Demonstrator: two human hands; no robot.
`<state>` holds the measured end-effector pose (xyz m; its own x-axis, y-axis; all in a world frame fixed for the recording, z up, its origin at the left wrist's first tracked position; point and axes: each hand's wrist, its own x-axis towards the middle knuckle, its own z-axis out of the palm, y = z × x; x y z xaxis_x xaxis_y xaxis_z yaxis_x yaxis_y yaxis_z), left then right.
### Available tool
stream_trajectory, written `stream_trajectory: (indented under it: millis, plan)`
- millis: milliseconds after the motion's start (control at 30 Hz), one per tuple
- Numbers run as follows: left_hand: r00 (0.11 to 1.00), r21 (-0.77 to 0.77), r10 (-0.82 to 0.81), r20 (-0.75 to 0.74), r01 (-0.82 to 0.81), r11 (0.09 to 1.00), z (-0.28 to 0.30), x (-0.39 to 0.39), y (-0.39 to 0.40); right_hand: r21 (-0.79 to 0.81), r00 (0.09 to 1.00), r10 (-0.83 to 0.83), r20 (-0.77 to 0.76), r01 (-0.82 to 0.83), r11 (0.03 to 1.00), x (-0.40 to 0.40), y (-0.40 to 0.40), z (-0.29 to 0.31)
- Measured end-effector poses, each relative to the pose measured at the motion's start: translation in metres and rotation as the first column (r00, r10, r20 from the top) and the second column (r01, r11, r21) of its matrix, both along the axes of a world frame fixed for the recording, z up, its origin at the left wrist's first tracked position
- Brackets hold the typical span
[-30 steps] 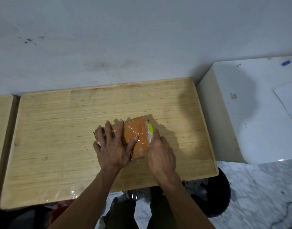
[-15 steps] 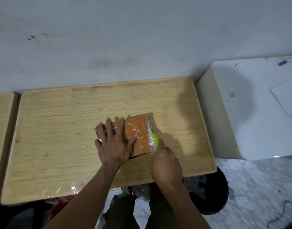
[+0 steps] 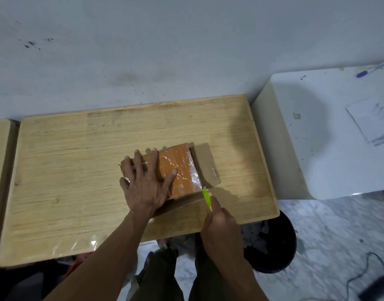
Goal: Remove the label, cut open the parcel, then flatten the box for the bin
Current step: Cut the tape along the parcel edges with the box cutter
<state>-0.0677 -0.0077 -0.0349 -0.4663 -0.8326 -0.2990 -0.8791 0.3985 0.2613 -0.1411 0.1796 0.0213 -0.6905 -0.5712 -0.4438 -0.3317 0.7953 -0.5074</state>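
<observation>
Second wooden tabletop (image 3: 0, 170) cut off at far left edge. Main wooden table (image 3: 67, 170) against pale wall (image 3: 186, 51), bit of clear film (image 3: 82, 246) on its near-left edge. Left hand (image 3: 146, 185) flat, fingers spread, palm down, pressing on left half of the parcel (image 3: 178, 170); ring on little finger. Parcel is an orange box wrapped in shiny clear tape, lying flat at table centre-right. Its right end flap (image 3: 206, 165) is folded out open, plain brown card, lying on the table. Right hand (image 3: 221, 227) closed around a yellow-green cutter (image 3: 206, 197), index finger laid along it, tip at the parcel's near-right corner; blade itself too small to see. Hands apart, cutter hand just right of and nearer than the pressing hand. Black bin (image 3: 273, 246) on floor under table's near-right corner, crumpled stuff inside. White counter (image 3: 317, 137) at right, with paper sheet (image 3: 373, 122) and blue-capped pen (image 3: 369, 70) on it. Dark cable (image 3: 360, 276) on marble floor far right
</observation>
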Motion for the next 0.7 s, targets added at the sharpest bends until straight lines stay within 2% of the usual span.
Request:
stream_trajectory:
  millis: [133,200,267,367,433,567,700]
  plan:
    - [1.0,0.021,0.016,-0.008,-0.015,1.0,0.001,-0.003,-0.002,-0.063,0.999,-0.036,-0.015,0.035,0.997,-0.001,0.014,-0.003]
    - [1.0,0.023,0.016,0.001,-0.016,1.0,0.002,-0.003,-0.002,-0.162,0.988,-0.153,0.017,0.153,0.975,-0.004,0.016,0.0]
    - [1.0,0.038,-0.004,-0.001,0.004,0.999,0.004,-0.002,-0.002,-0.27,0.951,-0.301,0.076,0.31,0.912,-0.011,0.014,0.005]
    - [0.999,0.064,-0.034,-0.002,0.034,0.997,0.006,0.003,-0.005,-0.312,0.874,-0.427,0.231,0.482,0.819,-0.028,0.003,0.006]
    - [0.998,0.078,-0.059,0.006,0.058,0.995,0.008,0.006,-0.006,-0.335,0.847,-0.433,0.307,0.522,0.784,-0.039,-0.006,0.003]
    - [0.996,0.089,-0.093,-0.009,0.093,0.992,0.01,0.012,-0.005,-0.417,0.861,-0.431,0.27,0.508,0.754,-0.057,-0.02,0.001]
    - [0.994,0.099,-0.106,-0.013,0.106,0.989,0.008,0.017,-0.008,-0.359,0.883,-0.308,0.355,0.433,0.827,-0.072,-0.022,-0.017]
